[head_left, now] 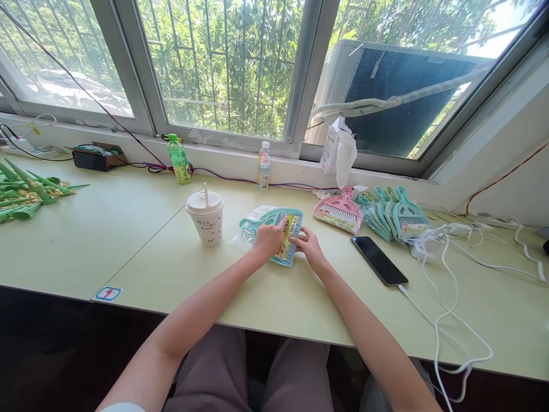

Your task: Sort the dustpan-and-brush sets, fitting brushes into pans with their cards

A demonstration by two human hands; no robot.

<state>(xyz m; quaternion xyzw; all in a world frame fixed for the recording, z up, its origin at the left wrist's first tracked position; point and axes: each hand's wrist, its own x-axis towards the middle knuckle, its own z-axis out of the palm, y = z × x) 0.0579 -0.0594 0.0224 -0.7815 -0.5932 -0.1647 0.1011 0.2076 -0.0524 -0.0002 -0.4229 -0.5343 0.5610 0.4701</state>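
Note:
A teal mini dustpan and brush set (269,217) with a yellow label card (292,224) lies at a slant on the table before me, in a clear plastic bag (241,236). Across its middle rests my left hand (269,240), fingers over the label and partly hiding the set. My right hand (310,248) grips the right edge, thumb and fingers at the label's side. To the left stands a white lidded paper cup (206,220) with a straw.
Pink (341,212) and teal (405,214) dustpan sets lie at the back right, near a phone (380,260) and white cables (454,326). Two bottles, one green (179,160) and one clear (264,166), stand by the window. Green cone-shaped pieces (32,189) are heaped far left.

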